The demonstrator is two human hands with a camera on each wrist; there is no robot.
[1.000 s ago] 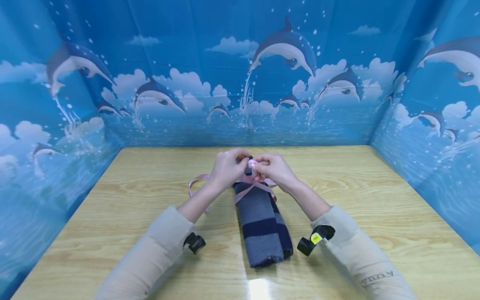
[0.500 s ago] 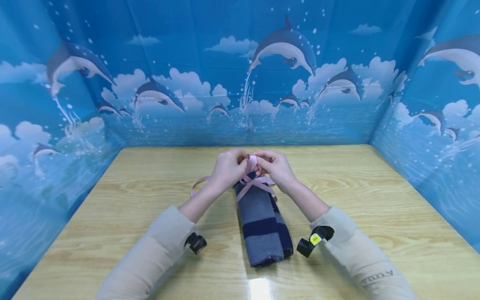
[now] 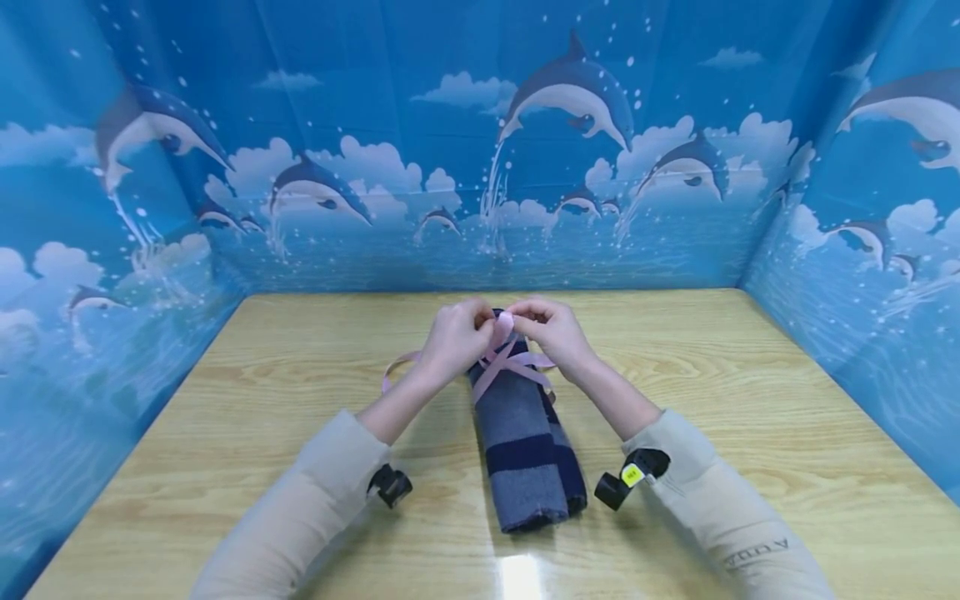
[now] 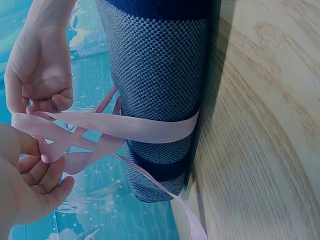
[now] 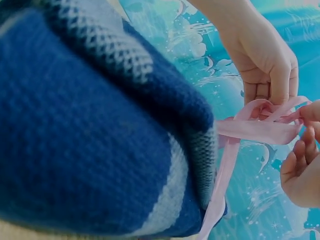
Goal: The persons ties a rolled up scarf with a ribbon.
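Observation:
A rolled knitted cloth (image 3: 517,417) with navy and grey-blue stripes lies lengthwise on the wooden table. Pink ribbon (image 4: 155,130) wraps around it near its far end, and its strands cross over one another in the left wrist view. Above that end, my left hand (image 3: 456,335) pinches the ribbon between thumb and fingers. Facing it from the right, my right hand (image 3: 553,335) also pinches ribbon, a small loop standing up between the two hands. The right wrist view shows the looped ribbon (image 5: 260,131) stretched from the roll to both hands.
One loose ribbon length (image 3: 397,365) curves onto the table (image 3: 300,392) left of the roll. A blue dolphin-print curtain (image 3: 420,167) hangs behind the table and along both sides. Small black cameras (image 3: 390,485) sit on both wrists.
The ribbon between my hands has opened into a broader upright loop, and the crossing strands show more clearly. Both hands stay nearly in place above the far end; the roll has hardly moved.

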